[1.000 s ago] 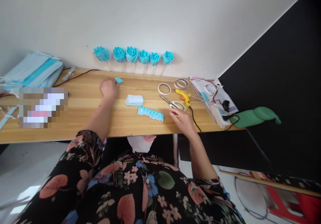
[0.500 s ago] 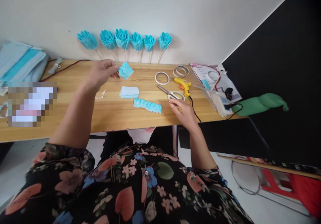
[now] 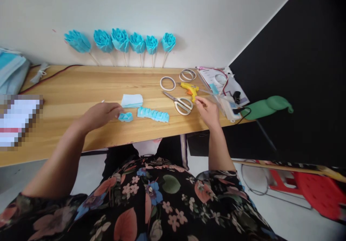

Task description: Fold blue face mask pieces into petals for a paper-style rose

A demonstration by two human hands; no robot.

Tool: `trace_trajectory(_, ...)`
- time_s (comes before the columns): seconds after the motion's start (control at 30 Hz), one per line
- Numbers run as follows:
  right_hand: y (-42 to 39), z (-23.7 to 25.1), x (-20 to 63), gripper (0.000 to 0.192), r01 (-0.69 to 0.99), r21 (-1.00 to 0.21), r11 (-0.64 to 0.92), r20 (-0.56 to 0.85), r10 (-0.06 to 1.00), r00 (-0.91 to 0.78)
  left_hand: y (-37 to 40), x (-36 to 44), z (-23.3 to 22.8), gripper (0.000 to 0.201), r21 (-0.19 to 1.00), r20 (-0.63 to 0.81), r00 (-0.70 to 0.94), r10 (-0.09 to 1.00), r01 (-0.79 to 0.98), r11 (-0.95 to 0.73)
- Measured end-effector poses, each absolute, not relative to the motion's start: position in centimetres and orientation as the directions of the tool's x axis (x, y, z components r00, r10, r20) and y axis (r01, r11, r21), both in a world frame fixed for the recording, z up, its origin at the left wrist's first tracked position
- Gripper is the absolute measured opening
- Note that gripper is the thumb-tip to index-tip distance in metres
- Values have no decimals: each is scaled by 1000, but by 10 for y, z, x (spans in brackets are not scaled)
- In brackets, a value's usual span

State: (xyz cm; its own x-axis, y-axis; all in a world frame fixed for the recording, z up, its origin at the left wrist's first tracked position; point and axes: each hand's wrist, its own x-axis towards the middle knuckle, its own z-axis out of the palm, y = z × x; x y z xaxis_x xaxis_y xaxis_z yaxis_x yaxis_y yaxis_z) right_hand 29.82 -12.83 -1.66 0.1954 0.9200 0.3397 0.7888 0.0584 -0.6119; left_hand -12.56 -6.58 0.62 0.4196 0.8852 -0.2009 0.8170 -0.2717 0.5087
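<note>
My left hand [image 3: 102, 115] is closed, its fingertips pinching a small folded piece of blue mask fabric [image 3: 125, 117] low over the table. Just behind it lies a stack of pale blue fabric pieces [image 3: 132, 101]. A pleated blue strip [image 3: 153, 115] lies to the right of that piece. My right hand [image 3: 207, 112] has its thumb and fingers closed at the handle end of a yellow glue gun [image 3: 190, 89], which still rests on the table. Scissors with white handles [image 3: 181, 104] lie open just left of the gun.
Several blue fabric roses on sticks [image 3: 120, 40] lean against the wall. Tape rolls [image 3: 168, 84] lie behind the scissors. A power strip [image 3: 231, 109] and a green pouch [image 3: 265, 107] are at the right. A blurred phone [image 3: 20, 120] and masks [image 3: 12, 71] are at the left.
My left hand has come down toward me with the blue fabric piece, now beside the pleated strip. My right hand has moved from the scissors' handles to the glue gun's handle.
</note>
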Motion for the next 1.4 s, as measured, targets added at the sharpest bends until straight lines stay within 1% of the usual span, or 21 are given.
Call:
trace_trajectory(0.03, -125, -18, 309, 37, 791, -612, 9, 338, 907, 252, -70, -127, 2, 44, 485, -131, 368, 920, 833, -264)
trace_trajectory(0.1, -118, -21, 327, 39, 809, -584, -68, 317, 898, 305, -79, -129, -6, 49, 504, -45, 255, 966, 841, -199)
trace_trajectory(0.13, -114, -23, 333, 39, 821, -564, -88, 315, 896, 312, -85, -130, -10, 51, 532, -46, 228, 973, 830, -170)
trace_trajectory(0.2, -104, -28, 338, 40, 849, -517, -108, 307, 903, 302, -96, -131, -17, 51, 611, -46, 123, 991, 789, -69)
trace_trajectory(0.27, -94, -32, 337, 42, 870, -477, -126, 282, 915, 288, -107, -131, -25, 47, 700, -10, 12, 1000, 714, -1)
trace_trajectory(0.33, -88, -35, 333, 43, 877, -460, -136, 257, 925, 279, -114, -133, -31, 43, 792, -10, -72, 997, 608, 52)
trace_trajectory(0.4, -88, -37, 328, 41, 874, -469, -130, 252, 928, 274, -119, -136, -37, 41, 848, -25, -115, 993, 523, 82)
trace_trajectory(0.47, -93, -40, 324, 39, 870, -480, -113, 264, 927, 266, -120, -138, -40, 40, 869, -39, -126, 991, 486, 96)
trace_trajectory(0.53, -100, -43, 321, 38, 882, -461, -97, 286, 925, 251, -120, -139, -43, 38, 870, -43, -117, 992, 484, 95)
trace_trajectory(0.7, -108, -51, 315, 38, 946, -313, -80, 370, 907, 199, -117, -137, -45, 31, 841, -22, -98, 995, 536, 71)
trace_trajectory(0.77, -108, -50, 313, 38, 961, -264, -83, 378, 908, 182, -117, -137, -45, 30, 833, -12, -94, 995, 549, 62)
trace_trajectory(0.83, -106, -46, 310, 37, 970, -220, -107, 357, 916, 182, -118, -137, -45, 29, 830, -2, -81, 997, 556, 47)
trace_trajectory(0.97, -100, -32, 304, 33, 973, -129, -192, 254, 942, 220, -119, -139, -45, 28, 829, 6, -74, 997, 558, 37)
trace_trajectory(1.1, -96, -25, 303, 30, 978, -37, -204, 221, 953, 207, -118, -139, -45, 28, 824, -14, -68, 998, 565, 50)
trace_trajectory(1.17, -97, -27, 306, 33, 981, -55, -187, 223, 955, 194, -117, -138, -45, 29, 824, -7, -57, 998, 565, 38)
trace_trajectory(1.23, -103, -30, 308, 39, 981, -113, -159, 252, 950, 183, -117, -139, -46, 30, 830, 8, -52, 999, 557, 22)
trace_trajectory(1.33, -117, -36, 303, 46, 973, -201, -112, 378, 907, 183, -118, -139, -49, 31, 845, 26, -43, 999, 534, 1)
trace_trajectory(1.4, -126, -40, 292, 44, 964, -257, -75, 447, 875, 187, -119, -140, -51, 33, 853, 32, -41, 999, 522, -6)
